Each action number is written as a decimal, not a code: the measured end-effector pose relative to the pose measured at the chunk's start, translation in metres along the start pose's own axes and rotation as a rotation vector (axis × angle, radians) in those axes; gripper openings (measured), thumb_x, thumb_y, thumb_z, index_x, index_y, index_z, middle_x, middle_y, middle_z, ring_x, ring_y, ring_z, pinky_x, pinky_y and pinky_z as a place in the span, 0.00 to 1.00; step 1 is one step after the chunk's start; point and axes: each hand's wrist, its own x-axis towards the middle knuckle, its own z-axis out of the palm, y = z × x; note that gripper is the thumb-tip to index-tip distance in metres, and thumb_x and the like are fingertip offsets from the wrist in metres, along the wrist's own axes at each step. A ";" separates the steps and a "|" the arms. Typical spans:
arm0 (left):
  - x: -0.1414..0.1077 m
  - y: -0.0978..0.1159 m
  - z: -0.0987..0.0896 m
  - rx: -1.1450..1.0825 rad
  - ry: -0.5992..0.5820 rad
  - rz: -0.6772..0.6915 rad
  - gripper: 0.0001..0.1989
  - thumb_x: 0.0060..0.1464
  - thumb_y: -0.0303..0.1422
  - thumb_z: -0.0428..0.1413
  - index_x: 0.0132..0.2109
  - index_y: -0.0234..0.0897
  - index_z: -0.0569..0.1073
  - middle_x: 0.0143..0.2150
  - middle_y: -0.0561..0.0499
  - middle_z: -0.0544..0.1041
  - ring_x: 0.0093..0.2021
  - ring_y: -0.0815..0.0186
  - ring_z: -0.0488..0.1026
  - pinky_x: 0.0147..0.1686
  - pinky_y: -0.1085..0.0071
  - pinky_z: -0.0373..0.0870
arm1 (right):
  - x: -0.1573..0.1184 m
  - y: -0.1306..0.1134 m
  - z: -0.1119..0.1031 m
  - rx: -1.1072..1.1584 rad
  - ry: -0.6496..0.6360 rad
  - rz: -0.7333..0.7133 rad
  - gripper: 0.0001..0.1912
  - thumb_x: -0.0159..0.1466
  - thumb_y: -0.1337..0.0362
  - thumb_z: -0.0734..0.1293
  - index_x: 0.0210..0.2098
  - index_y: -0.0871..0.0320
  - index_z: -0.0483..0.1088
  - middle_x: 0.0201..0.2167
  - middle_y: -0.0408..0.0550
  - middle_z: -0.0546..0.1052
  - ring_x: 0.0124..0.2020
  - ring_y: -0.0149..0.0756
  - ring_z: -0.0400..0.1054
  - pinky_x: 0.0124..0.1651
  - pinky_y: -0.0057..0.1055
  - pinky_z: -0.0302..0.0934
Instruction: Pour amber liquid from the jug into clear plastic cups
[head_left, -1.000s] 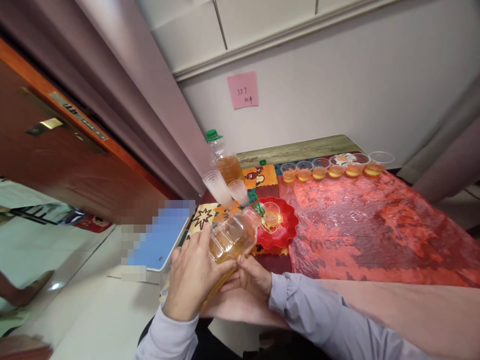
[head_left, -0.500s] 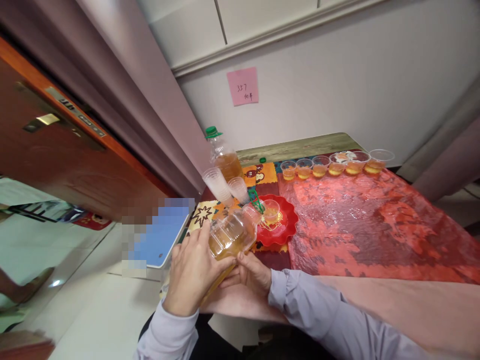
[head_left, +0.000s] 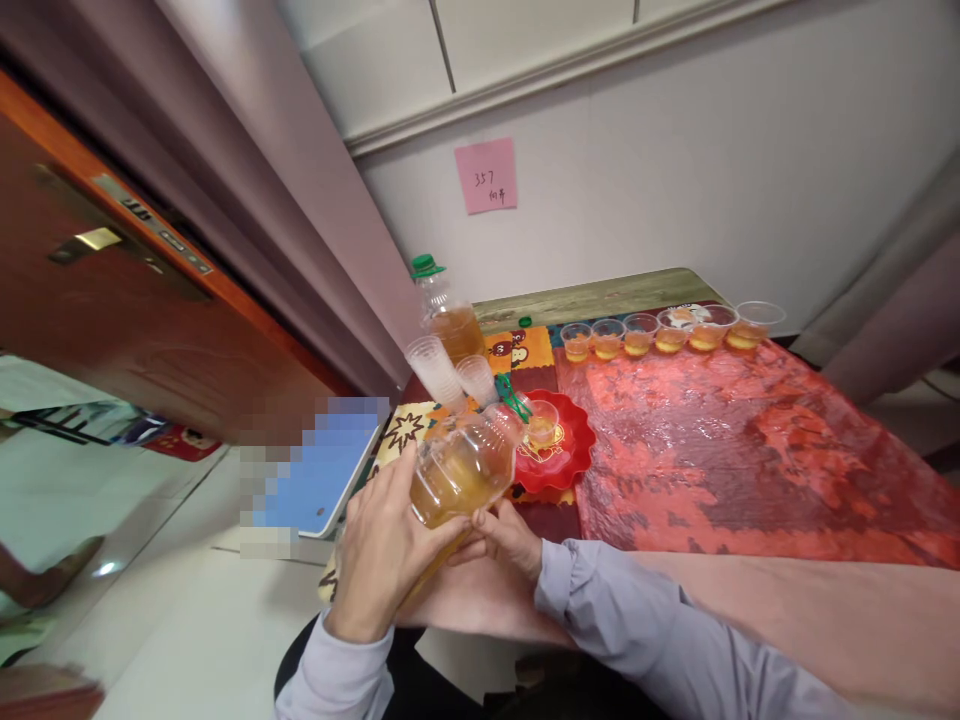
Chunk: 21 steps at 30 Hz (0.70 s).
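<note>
Both hands hold a large clear plastic bottle (head_left: 461, 465) of amber liquid, tilted with its neck toward the right. My left hand (head_left: 379, 545) is wrapped round its near side. My right hand (head_left: 501, 538) grips it from below and the right, fingers partly hidden. A green ring handle (head_left: 513, 397) sits at the bottle's neck, over the edge of a clear plastic cup (head_left: 541, 425). That cup stands in a red scalloped dish (head_left: 574, 450) and has some amber liquid in it.
Behind stand a second bottle (head_left: 456, 330) with a green cap, and stacked clear cups (head_left: 435, 372). A row of several cups with amber liquid (head_left: 639, 338) lines the table's back right. A green cap (head_left: 525, 322) lies near the back edge. A door (head_left: 150, 300) is at left.
The bottle is tilted slightly differently, and the liquid inside has shifted toward its neck. Both hands keep their hold; the cups and dish stay put.
</note>
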 end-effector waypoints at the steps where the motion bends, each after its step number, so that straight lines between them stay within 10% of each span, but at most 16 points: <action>1: -0.004 -0.004 0.004 -0.027 0.041 0.003 0.54 0.53 0.63 0.62 0.76 0.41 0.57 0.71 0.35 0.72 0.67 0.42 0.73 0.60 0.47 0.73 | 0.000 -0.001 -0.001 -0.043 0.007 -0.015 0.52 0.51 0.34 0.81 0.65 0.54 0.64 0.55 0.58 0.80 0.42 0.46 0.82 0.44 0.45 0.79; 10: -0.043 -0.015 0.024 -0.232 0.247 -0.160 0.55 0.51 0.67 0.61 0.73 0.37 0.61 0.67 0.32 0.74 0.67 0.42 0.73 0.66 0.45 0.70 | 0.004 -0.001 -0.002 -0.280 -0.050 -0.195 0.42 0.53 0.39 0.82 0.57 0.57 0.74 0.50 0.54 0.83 0.53 0.51 0.78 0.61 0.51 0.69; 21: -0.059 -0.019 0.034 -0.235 0.331 -0.153 0.52 0.53 0.64 0.61 0.72 0.32 0.61 0.68 0.29 0.73 0.69 0.41 0.72 0.68 0.46 0.67 | -0.024 -0.003 0.000 -0.853 -0.061 -0.253 0.38 0.61 0.47 0.78 0.64 0.54 0.68 0.52 0.58 0.80 0.49 0.53 0.78 0.53 0.51 0.73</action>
